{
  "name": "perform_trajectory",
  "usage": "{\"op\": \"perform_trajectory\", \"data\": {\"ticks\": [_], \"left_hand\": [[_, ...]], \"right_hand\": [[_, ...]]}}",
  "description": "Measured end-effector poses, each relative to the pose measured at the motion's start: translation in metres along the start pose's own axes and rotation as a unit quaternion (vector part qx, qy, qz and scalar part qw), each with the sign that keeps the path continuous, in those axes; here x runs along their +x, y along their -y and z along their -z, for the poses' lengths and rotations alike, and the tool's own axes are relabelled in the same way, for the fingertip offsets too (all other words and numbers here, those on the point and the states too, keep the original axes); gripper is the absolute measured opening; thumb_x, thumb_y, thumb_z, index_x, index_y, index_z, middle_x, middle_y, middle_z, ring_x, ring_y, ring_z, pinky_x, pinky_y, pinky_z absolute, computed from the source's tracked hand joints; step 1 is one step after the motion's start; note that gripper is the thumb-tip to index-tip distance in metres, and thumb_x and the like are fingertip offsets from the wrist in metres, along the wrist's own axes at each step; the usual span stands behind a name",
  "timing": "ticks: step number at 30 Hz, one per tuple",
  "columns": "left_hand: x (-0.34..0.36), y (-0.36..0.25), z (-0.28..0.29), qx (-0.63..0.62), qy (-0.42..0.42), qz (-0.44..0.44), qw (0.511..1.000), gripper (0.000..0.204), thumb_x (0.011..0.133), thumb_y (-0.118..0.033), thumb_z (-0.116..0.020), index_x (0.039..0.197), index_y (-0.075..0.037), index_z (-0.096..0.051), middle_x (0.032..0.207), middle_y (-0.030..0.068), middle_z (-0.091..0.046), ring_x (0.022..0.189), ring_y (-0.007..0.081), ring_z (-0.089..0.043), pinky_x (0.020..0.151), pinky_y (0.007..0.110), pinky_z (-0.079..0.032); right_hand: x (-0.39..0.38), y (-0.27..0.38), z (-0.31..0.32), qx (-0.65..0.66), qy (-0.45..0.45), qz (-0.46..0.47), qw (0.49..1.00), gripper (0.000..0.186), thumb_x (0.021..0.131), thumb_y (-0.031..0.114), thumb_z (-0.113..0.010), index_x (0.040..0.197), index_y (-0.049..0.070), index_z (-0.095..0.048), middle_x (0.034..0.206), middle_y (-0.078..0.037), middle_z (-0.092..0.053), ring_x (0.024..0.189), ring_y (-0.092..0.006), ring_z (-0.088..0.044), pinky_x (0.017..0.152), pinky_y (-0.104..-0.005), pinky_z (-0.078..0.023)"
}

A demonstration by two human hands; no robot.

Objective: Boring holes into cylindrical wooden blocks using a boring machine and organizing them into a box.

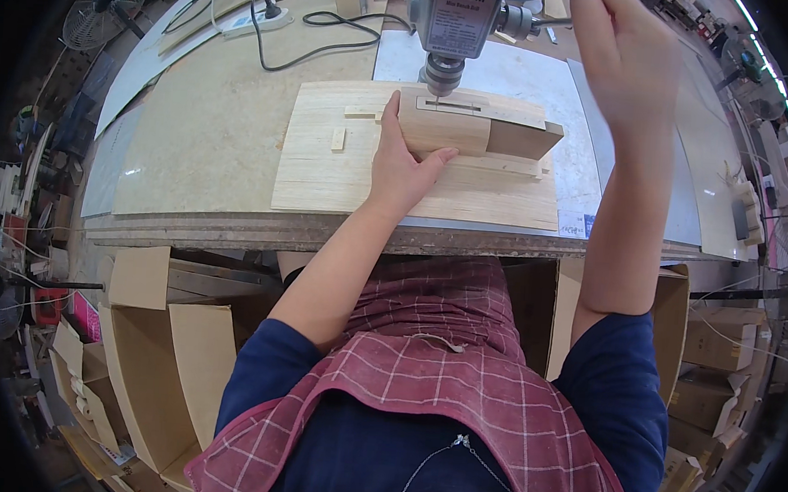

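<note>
Findings: a hollow-looking wooden box [467, 136] is lying between 12 and 1 o'clock, resting on a pale baseboard [317, 174] upon the tabletop [206, 153]. The drill head [457, 29] is standing at 12 o'clock, its chuck [442, 72] pointing down at the box.

Hands: the left hand [406, 168], at 12 o'clock, is grasping the box around its left end, the thumb lying along the near face. The right hand [630, 67] is showing blurred between 1 and 2 o'clock, beside the feed lever [549, 22]; whether it is gripping the lever cannot be told.

Progress: a dark, narrow slot [468, 108] is showing in the upper face, beneath the chuck. Drilling is apparently under way; the box is not yet clear of the drill. Whether the slot is reaching full depth cannot be determined.

Markings: the drill head is carrying large lettering above smaller printed lines. A blue label [588, 223], just short of 3 o'clock, is lying beside dark marks too small for certain reading.
</note>
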State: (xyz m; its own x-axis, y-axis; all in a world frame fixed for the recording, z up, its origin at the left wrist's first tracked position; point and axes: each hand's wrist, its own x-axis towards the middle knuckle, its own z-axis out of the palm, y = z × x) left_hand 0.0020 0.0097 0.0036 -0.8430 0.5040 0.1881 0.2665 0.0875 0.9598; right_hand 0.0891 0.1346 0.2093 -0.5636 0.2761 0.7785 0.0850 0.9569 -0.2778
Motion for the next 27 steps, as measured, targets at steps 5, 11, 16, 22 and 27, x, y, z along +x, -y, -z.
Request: {"op": "perform_trajectory", "data": {"ticks": [5, 11, 16, 22, 27], "left_hand": [[0.0, 0.002, 0.007, 0.006, -0.016, 0.01, 1.0, 0.095, 0.064, -0.018, -0.074, 0.135, -0.004, -0.012, 0.124, 0.0227, -0.041, 0.107, 0.0317, -0.049, 0.087, 0.035, -0.043], [0.0, 0.005, 0.001, 0.051, -0.047, -0.035, 0.997, 0.098, 0.062, -0.022, -0.075, 0.136, -0.004, -0.013, 0.127, 0.0212, -0.039, 0.112, 0.0316, -0.046, 0.091, 0.035, -0.04], [-0.01, -0.007, 0.01, 0.028, -0.04, 0.0, 0.999, 0.095, 0.063, -0.02, -0.074, 0.135, -0.005, -0.014, 0.127, 0.0224, -0.038, 0.114, 0.0338, -0.043, 0.092, 0.036, -0.038], [-0.012, -0.013, 0.012, 0.001, -0.03, 0.003, 1.0, 0.092, 0.063, -0.019, -0.074, 0.135, -0.005, -0.016, 0.126, 0.0214, -0.04, 0.114, 0.0347, -0.042, 0.093, 0.037, -0.037], [-0.008, -0.004, 0.006, 0.014, -0.047, -0.026, 0.998, 0.093, 0.062, -0.02, -0.074, 0.134, -0.003, -0.017, 0.126, 0.0219, -0.039, 0.114, 0.0349, -0.042, 0.094, 0.037, -0.036]], "right_hand": [[-0.032, -0.009, -0.018, 0.013, 0.003, 0.03, 0.999, 0.022, 0.085, 0.02, -0.052, 0.074, 0.0, -0.054, 0.061, -0.012, -0.051, 0.056, -0.0135, -0.05, 0.053, -0.0304, -0.039], [-0.064, -0.014, -0.038, 0.128, -0.086, 0.024, 0.988, 0.018, 0.085, 0.006, -0.052, 0.068, 0.0, -0.051, 0.057, -0.004, -0.043, 0.053, -0.0071, -0.041, 0.049, -0.0229, -0.034], [-0.09, -0.02, -0.057, 0.172, -0.105, -0.006, 0.979, 0.013, 0.087, 0.006, -0.05, 0.084, -0.004, -0.057, 0.065, -0.002, -0.049, 0.057, -0.0067, -0.042, 0.052, -0.0195, -0.034], [-0.108, -0.032, -0.081, 0.193, -0.143, -0.019, 0.971, 0.013, 0.088, 0.008, -0.049, 0.085, -0.002, -0.056, 0.069, -0.003, -0.05, 0.059, -0.0081, -0.043, 0.053, -0.0199, -0.035], [-0.118, -0.045, -0.105, 0.218, -0.168, 0.024, 0.961, 0.011, 0.088, 0.007, -0.048, 0.085, -0.001, -0.054, 0.07, -0.004, -0.05, 0.062, -0.0107, -0.044, 0.057, -0.0217, -0.037]]}}
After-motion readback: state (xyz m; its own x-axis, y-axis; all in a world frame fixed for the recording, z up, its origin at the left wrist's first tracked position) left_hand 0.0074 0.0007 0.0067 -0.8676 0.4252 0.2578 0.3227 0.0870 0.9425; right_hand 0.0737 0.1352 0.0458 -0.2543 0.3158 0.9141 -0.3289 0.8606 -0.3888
